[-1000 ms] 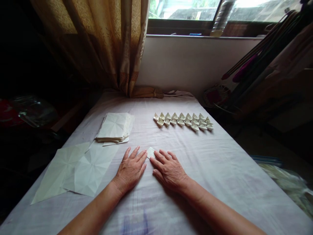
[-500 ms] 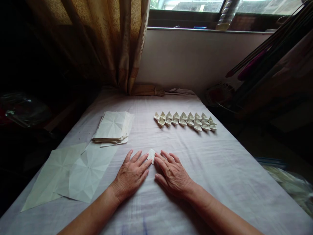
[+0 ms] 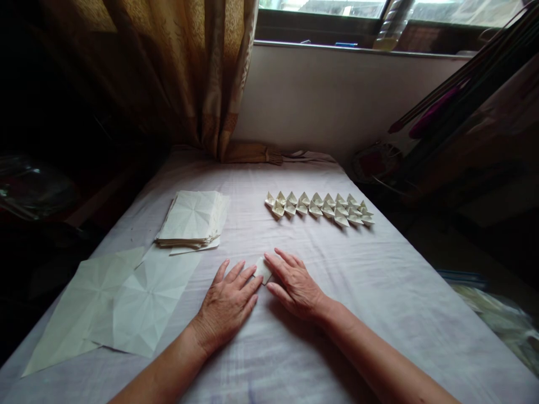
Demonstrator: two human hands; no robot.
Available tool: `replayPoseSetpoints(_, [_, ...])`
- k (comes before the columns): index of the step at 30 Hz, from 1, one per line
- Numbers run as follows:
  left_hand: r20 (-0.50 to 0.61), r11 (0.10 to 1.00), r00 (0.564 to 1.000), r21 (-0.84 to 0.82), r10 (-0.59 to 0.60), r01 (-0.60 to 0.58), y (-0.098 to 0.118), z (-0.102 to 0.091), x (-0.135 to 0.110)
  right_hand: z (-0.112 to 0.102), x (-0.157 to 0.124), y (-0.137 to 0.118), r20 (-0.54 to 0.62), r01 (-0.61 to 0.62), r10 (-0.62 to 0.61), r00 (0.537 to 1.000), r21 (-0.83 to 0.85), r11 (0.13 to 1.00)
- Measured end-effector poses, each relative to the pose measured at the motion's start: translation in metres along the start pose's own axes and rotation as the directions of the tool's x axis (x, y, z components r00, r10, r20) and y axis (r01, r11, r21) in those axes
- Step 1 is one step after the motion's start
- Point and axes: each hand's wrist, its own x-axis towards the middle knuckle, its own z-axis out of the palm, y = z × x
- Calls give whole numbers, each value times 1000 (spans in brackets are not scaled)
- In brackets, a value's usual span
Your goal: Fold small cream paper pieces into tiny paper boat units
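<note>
A small folded piece of white paper (image 3: 263, 269) lies flat on the cloth-covered table between my two hands, partly hidden under their fingertips. My left hand (image 3: 229, 297) rests palm down with its fingers spread, the fingertips touching the paper's left side. From the right, my right hand (image 3: 295, 283) lies over the paper's right edge, fingers stretched out and the thumb near its lower corner. Neither hand grips anything.
Creased square sheets (image 3: 147, 303) lie at the left, in front of a stack of creased paper (image 3: 191, 216). Several folded paper pieces (image 3: 315, 205) stand in rows at the back right. A curtain (image 3: 210, 84) hangs over the far edge of the table (image 3: 370, 314).
My right hand has shifted slightly up and covers more of the paper's upper right side. My left hand stays almost in place. The view has moved a little.
</note>
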Motion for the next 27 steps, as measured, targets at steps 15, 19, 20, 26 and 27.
replayPoseSetpoints(15, [-66, 994, 994, -83, -83, 77, -6, 5, -4, -1, -12, -12, -74, -92, 87, 993, -61, 994])
replayPoseSetpoints(19, [-75, 989, 990, -91, -122, 115, -7, 9, -4, -2, -2, -11, -81, -40, 37, 996, -41, 998])
replayPoseSetpoints(20, [-77, 989, 989, -90, -126, 119, -7, 9, -4, -2, 0, -11, -91, -28, 26, 996, -29, 999])
replayPoseSetpoints(26, [-105, 984, 983, -109, -151, 140, -7, 4, 7, 7, 6, -7, -167, 11, -6, 986, 28, 1000])
replayPoseSetpoints(27, [-113, 984, 982, -111, -151, 138, -6, 3, 9, 8, 5, -6, -174, 19, -14, 985, 26, 999])
